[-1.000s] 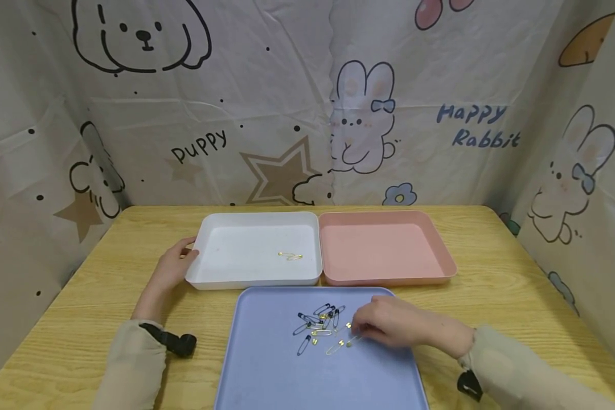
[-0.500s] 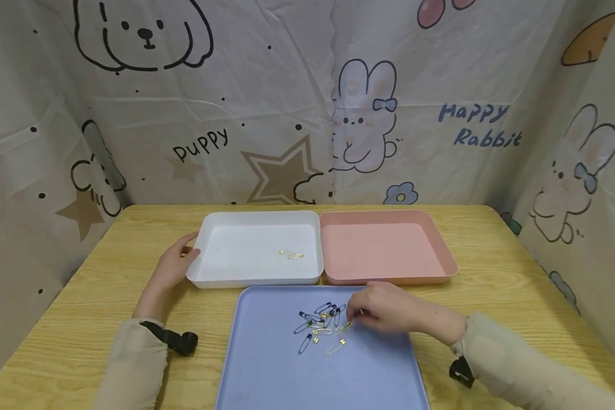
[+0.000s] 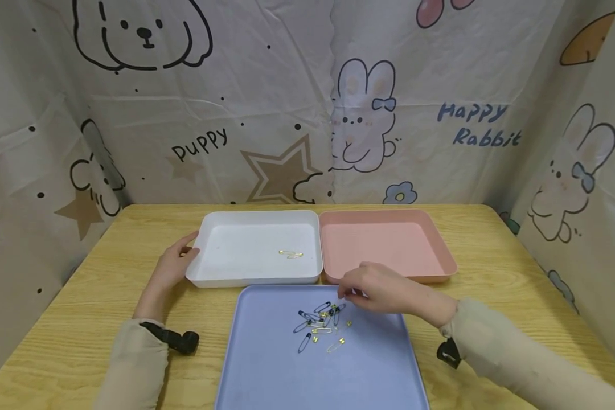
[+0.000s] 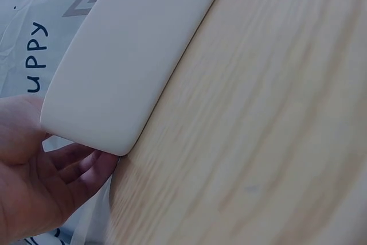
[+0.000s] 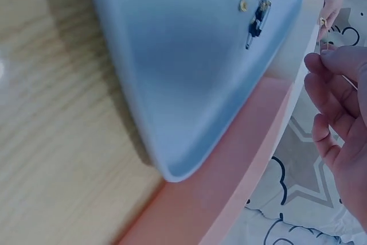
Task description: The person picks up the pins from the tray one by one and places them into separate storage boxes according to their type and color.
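My right hand [image 3: 376, 287] is above the far right part of the blue tray [image 3: 307, 378], near the pink tray's front edge. Thumb and forefinger pinch a gold safety pin [image 5: 323, 22], its gold head upward in the right wrist view. Below, black and gold safety pins [image 3: 322, 323] lie in a loose heap on the blue tray. My left hand [image 3: 171, 266] holds the left end of the white tray [image 3: 236, 253], thumb by the rim and fingers curled at the bottom edge in the left wrist view. A few gold safety pins [image 3: 290, 254] lie inside the white tray.
Directly right of the white tray stands the pink tray [image 3: 384, 242], side against side. Both sit behind the blue tray on a wooden table [image 3: 497, 279]. A printed curtain [image 3: 282, 102] hangs at the back and sides.
My right hand has picked a gold safety pin off the right of the heap and moved up, away from me and slightly left. The left hand stays at the white tray.
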Demonstrator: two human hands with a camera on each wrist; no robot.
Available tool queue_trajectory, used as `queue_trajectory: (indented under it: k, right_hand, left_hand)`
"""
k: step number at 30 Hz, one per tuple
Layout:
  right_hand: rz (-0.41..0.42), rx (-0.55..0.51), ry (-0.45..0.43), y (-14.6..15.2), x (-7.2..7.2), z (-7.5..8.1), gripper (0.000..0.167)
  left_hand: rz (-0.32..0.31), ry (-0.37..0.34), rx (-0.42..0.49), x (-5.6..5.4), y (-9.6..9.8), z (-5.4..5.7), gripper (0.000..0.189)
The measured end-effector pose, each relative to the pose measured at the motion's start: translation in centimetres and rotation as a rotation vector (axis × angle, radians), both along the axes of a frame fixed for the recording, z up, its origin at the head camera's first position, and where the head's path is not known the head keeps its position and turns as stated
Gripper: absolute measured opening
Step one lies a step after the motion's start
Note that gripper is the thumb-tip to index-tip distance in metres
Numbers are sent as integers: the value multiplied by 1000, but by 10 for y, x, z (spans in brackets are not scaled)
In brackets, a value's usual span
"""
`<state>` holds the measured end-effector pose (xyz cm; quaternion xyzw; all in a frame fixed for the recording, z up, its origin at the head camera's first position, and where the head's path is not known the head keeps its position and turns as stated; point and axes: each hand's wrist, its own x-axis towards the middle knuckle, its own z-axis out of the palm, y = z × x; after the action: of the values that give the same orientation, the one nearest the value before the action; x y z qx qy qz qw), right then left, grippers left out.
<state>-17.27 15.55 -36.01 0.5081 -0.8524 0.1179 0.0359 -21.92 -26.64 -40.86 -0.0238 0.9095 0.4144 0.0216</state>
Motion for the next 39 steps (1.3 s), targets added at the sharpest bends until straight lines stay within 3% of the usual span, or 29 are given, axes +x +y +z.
queue_trajectory:
  k: [11,18,28,39]
  right_hand:
    - [-32,-54,53,-12,-15,3,10]
    - [-92,-97,65,-21,-23,2,5]
    - [-141,-164,139,-39,-42,5,10]
    - [-225,-78,52,-56,-60,10,8]
  left_hand:
    - [60,-7,141,0,2,-10,50]
    - [95,-27,154,1,4,-10,50]
    - [86,-26,143,0,5,-7,50]
    - [90,-26,137,0,4,-7,50]
